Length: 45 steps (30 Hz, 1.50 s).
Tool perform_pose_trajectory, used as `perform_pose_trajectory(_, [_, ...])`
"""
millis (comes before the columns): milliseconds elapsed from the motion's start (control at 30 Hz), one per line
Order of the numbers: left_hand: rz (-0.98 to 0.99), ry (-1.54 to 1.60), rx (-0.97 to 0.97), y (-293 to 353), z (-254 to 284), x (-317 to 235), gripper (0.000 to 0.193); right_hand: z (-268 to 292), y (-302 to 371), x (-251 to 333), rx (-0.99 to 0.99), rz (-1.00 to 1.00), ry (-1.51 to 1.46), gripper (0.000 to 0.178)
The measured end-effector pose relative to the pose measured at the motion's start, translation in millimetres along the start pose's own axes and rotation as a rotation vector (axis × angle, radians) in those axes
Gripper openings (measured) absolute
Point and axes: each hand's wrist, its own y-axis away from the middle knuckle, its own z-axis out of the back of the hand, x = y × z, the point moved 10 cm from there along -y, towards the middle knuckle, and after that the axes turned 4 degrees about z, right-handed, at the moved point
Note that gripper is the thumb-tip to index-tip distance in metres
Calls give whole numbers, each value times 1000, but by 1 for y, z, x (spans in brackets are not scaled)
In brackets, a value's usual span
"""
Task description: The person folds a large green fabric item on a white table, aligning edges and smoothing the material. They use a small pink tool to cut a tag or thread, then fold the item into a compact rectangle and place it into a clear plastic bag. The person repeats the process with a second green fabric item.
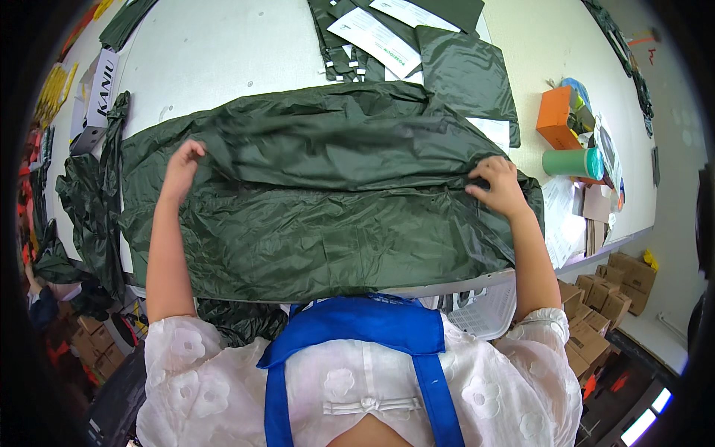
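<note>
A large sheet of thin dark-green waterproof fabric (328, 238), wrinkled and partly folded over, spreads across the table in front of me. Its upper layer looks blurred in the middle, with a long crease running below it. Over the fabric's left part is my left hand (181, 171), its fingers loosely bent and no cloth visibly gripped. My right hand (497, 185) hovers at the right end of the crease, with thumb and fingers curved and apart. Whether its fingertips touch the fabric is hard to see.
Flat green pouches (469, 74) and white printed sheets (376, 41) lie at the far side. An orange box (558, 118) and a green cylinder (570, 162) stand right. At left are a white box (97, 100) and bunched green fabric (89, 194). Cartons (596, 305) sit below right.
</note>
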Motion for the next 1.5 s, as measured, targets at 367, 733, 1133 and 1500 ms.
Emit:
perform_pose_trajectory(367, [73,232,-269,4,-7,-30,43,16,-168,-1,-240,173,97,24])
perform_pose_trajectory(733, [383,77,-76,-13,-30,-12,54,-30,-181,-84,-317,-544,88,25])
perform_pose_trajectory(1133, [-621,-232,-100,92,-134,-225,50,-29,-178,243,-88,-23,-1674,30])
perform_pose_trajectory(1500, [47,792,157,96,-174,-177,73,0,-118,244,-15,51,-2061,19])
